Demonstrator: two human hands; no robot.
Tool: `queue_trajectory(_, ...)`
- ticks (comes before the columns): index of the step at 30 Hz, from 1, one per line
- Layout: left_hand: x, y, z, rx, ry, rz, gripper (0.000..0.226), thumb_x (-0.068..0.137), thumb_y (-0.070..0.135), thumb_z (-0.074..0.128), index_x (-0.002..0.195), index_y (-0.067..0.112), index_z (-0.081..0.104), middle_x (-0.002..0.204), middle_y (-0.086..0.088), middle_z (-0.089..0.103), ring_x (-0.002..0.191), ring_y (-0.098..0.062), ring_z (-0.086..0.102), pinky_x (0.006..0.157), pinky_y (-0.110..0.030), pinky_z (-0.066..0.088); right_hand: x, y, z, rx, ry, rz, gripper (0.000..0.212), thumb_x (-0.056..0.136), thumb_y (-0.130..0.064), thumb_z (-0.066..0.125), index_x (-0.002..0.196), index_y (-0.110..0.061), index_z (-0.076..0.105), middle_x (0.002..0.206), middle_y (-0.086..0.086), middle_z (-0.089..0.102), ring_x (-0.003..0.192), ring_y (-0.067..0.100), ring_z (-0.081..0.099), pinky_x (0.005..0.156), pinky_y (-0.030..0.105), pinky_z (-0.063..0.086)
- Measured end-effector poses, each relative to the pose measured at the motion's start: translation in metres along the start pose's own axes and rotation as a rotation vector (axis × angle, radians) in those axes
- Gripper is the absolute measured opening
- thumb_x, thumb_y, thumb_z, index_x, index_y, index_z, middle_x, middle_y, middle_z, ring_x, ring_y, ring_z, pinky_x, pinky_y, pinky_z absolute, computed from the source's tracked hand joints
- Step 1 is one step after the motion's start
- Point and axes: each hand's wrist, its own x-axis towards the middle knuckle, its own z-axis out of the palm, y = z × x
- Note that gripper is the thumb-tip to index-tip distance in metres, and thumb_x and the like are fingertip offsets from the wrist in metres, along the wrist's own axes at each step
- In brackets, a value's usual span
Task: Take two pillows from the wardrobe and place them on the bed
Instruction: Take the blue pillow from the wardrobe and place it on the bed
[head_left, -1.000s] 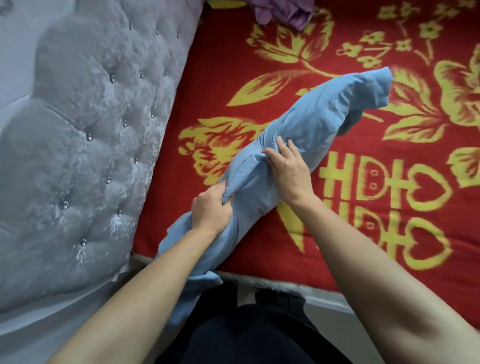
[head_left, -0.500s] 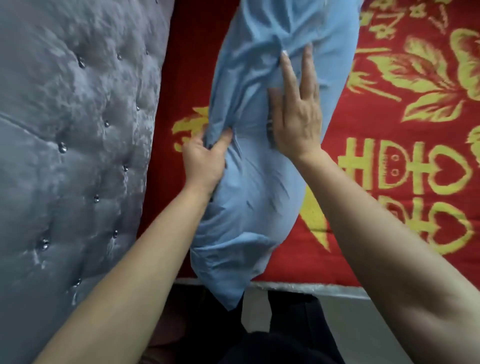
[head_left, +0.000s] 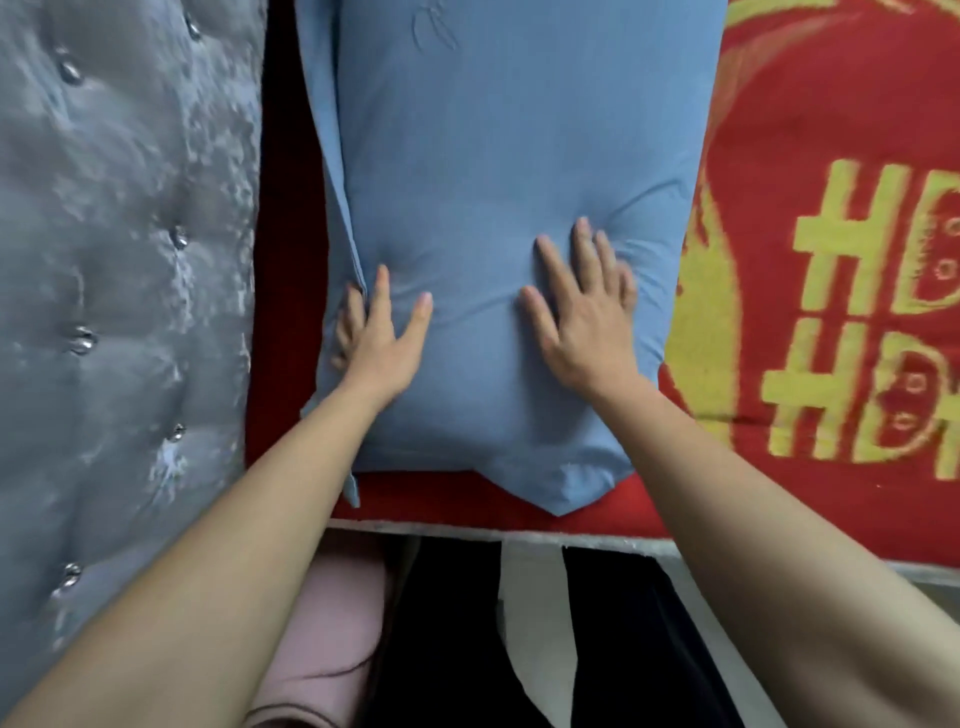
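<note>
I see the blue pillow (head_left: 498, 208), plump and faintly creased, lying flat on the red bed (head_left: 810, 104) beside the grey headboard (head_left: 119, 260). My left hand (head_left: 382, 345) and right hand (head_left: 582, 322) press it, palms open, each grip holding nothing.

A bed (head_left: 519, 535) is carrying a red blanket (head_left: 810, 104) with yellow patterns. A blue pillow (head_left: 509, 182) is lying flat on that blanket, just beside the grey tufted headboard (head_left: 119, 260).
</note>
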Motion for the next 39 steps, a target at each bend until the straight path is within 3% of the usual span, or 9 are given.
queue_trajectory(5, 0.024, 0.022, -0.008, -0.146, 0.314, -0.125, 0.086, 0.088, 0.068, 0.042, 0.154, 0.025, 0.01, 0.161, -0.01, 0.012, 0.147, -0.031, 0.012, 0.114, -0.057, 0.014, 0.016, 0.03, -0.018, 0.237, 0.067, 0.602, 0.109, 0.078, -0.079, 0.051, 0.157, -0.018, 0.007, 0.164, 0.017, 0.004, 0.152, 0.033, 0.005, 0.12, 0.05, 0.006)
queue_trajectory(8, 0.043, 0.017, -0.016, -0.324, 0.329, -0.168, 0.092, 0.081, 0.062, 0.061, 0.152, 0.021, 0.02, 0.157, -0.008, 0.029, 0.144, -0.026, 0.028, 0.116, -0.052, 0.024, 0.024, 0.052, -0.027, 0.626, -0.091, 0.869, 0.142, 0.052, -0.086, 0.067, 0.157, -0.015, 0.005, 0.16, 0.008, 0.029, 0.147, 0.026, 0.028, 0.121, 0.045, 0.023)
queue_trajectory(12, 0.046, 0.02, -0.029, -0.416, 0.434, -0.067, 0.034, 0.081, 0.038, 0.061, 0.1, 0.012, 0.071, 0.096, -0.012, 0.072, 0.098, -0.034, 0.066, 0.082, -0.04, 0.052, 0.03, 0.049, -0.042, 0.763, -0.035, 0.801, 0.097, 0.047, -0.072, 0.083, 0.125, -0.02, 0.06, 0.123, -0.003, 0.066, 0.117, 0.015, 0.061, 0.102, 0.037, 0.049)
queue_trajectory(17, 0.038, 0.044, -0.059, -0.394, 0.701, 0.128, 0.03, 0.086, 0.033, 0.052, 0.079, 0.008, 0.067, 0.081, -0.022, 0.069, 0.074, -0.039, 0.058, 0.068, -0.041, 0.049, 0.042, 0.009, -0.062, 0.635, 0.408, 0.653, 0.07, 0.074, -0.055, 0.077, 0.112, -0.001, 0.054, 0.115, 0.012, 0.058, 0.112, 0.027, 0.056, 0.096, 0.034, 0.042)
queue_trajectory(21, 0.043, 0.073, -0.099, -0.494, 0.768, 0.301, 0.033, 0.089, 0.022, 0.051, 0.058, 0.012, 0.051, 0.05, 0.006, 0.035, 0.05, -0.005, 0.029, 0.053, -0.027, 0.029, 0.07, -0.011, -0.088, 0.653, 0.569, 0.559, 0.064, 0.081, -0.048, 0.075, 0.107, 0.007, 0.055, 0.11, 0.017, 0.056, 0.108, 0.028, 0.055, 0.094, 0.032, 0.039)
queue_trajectory(26, 0.069, 0.088, -0.14, -0.314, 0.836, 0.286, 0.031, 0.089, 0.03, 0.049, 0.067, 0.008, 0.057, 0.059, -0.012, 0.046, 0.055, -0.009, 0.03, 0.06, -0.026, 0.027, 0.11, -0.025, -0.087, 0.669, 0.5, 0.568, 0.073, 0.084, -0.057, 0.067, 0.124, 0.002, 0.052, 0.117, 0.011, 0.053, 0.117, 0.026, 0.052, 0.097, 0.022, 0.033)
queue_trajectory(29, 0.085, 0.069, -0.141, -0.163, 0.641, 0.224, 0.037, 0.088, 0.034, 0.053, 0.114, 0.01, 0.067, 0.111, -0.013, 0.069, 0.091, -0.01, 0.062, 0.083, -0.021, 0.043, 0.113, -0.024, -0.07, 0.504, 0.156, 0.445, 0.088, 0.093, -0.056, 0.055, 0.154, -0.003, 0.02, 0.154, 0.023, 0.027, 0.144, 0.033, 0.027, 0.116, 0.03, 0.02)
queue_trajectory(33, 0.074, 0.027, -0.085, 0.145, 0.17, 0.18, 0.07, 0.095, 0.049, 0.049, 0.153, 0.02, 0.022, 0.161, -0.019, 0.01, 0.148, -0.033, 0.017, 0.122, -0.036, 0.015, 0.081, -0.022, -0.032, 0.15, -0.268, 0.137, 0.08, 0.095, -0.064, 0.039, 0.158, -0.029, 0.004, 0.164, 0.017, -0.009, 0.151, 0.036, -0.006, 0.12, 0.055, 0.012)
queue_trajectory(39, 0.053, 0.001, -0.037, 0.25, 0.256, 0.156, 0.066, 0.099, 0.055, 0.026, 0.154, 0.027, 0.003, 0.164, -0.006, -0.005, 0.149, -0.036, -0.001, 0.121, -0.048, 0.003, 0.048, -0.015, -0.009, 0.063, -0.223, 0.142, 0.075, 0.097, -0.064, 0.031, 0.158, -0.03, 0.004, 0.165, 0.014, -0.009, 0.151, 0.036, -0.009, 0.121, 0.057, 0.012)
